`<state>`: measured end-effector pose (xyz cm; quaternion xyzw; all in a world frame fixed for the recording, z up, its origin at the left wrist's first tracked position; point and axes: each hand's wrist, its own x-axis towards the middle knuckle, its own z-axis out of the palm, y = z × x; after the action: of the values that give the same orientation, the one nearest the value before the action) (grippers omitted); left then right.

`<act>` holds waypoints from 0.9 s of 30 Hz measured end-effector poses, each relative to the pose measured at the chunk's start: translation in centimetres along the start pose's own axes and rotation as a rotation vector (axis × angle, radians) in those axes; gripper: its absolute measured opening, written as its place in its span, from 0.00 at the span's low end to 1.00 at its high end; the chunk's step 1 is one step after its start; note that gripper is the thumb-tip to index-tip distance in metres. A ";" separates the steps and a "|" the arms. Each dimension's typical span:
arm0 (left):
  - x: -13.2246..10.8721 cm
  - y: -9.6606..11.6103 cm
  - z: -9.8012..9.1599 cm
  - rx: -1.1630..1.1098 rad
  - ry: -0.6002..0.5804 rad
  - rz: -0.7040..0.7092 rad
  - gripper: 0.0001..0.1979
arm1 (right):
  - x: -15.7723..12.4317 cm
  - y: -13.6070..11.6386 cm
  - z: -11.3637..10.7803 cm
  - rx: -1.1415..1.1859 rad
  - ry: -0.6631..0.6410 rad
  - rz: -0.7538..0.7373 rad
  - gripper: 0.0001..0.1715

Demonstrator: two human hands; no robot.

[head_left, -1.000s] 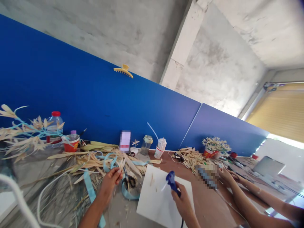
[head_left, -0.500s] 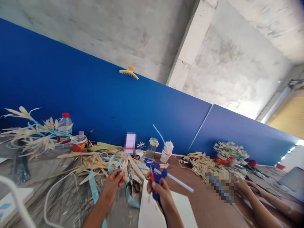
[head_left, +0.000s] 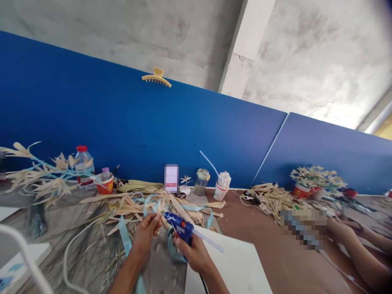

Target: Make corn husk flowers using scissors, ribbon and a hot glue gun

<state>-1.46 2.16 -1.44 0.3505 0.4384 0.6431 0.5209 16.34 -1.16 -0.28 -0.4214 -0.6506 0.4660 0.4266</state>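
In the middle of the bench, my right hand [head_left: 193, 252] is wrapped round a blue glue gun [head_left: 180, 228]. A translucent glue stick [head_left: 210, 240] juts from its back end, and its nozzle points left, close to the fingertips of my other hand. My left hand [head_left: 146, 231] is closed in a pinch on a small pale dried-husk piece [head_left: 159, 207], partly hidden by the fingers. Whether the nozzle touches the piece I cannot tell. Behind both hands lies a heap of dried husk strips [head_left: 128, 202]. A light-blue ribbon [head_left: 125, 232] runs beside my left forearm.
A white board [head_left: 234, 261] lies under my right forearm. Along the blue partition [head_left: 147, 118] stand a red cup [head_left: 105, 187], a glass jar [head_left: 201, 182], a white cup [head_left: 221, 192] and a phone-like screen [head_left: 171, 178]. A co-worker's arms [head_left: 352, 241] are at right.
My right hand has brought the glue gun left and turned its nozzle towards my left fingertips. My left hand keeps its pinch. The camera view has shifted slightly.
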 end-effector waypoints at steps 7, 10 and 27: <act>0.0 -0.1 0.0 -0.013 0.013 -0.009 0.16 | 0.1 0.0 0.3 -0.024 0.002 -0.023 0.18; -0.1 0.1 0.1 -0.020 0.028 -0.019 0.17 | 0.1 0.0 0.3 -0.008 0.014 -0.032 0.17; -0.1 -0.1 0.1 0.008 0.015 -0.005 0.20 | -0.2 -1.0 0.1 -0.130 0.021 -0.048 0.11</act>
<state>-1.34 2.04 -1.51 0.3468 0.4458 0.6428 0.5175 16.16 -1.58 0.64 -0.4375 -0.6849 0.4080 0.4160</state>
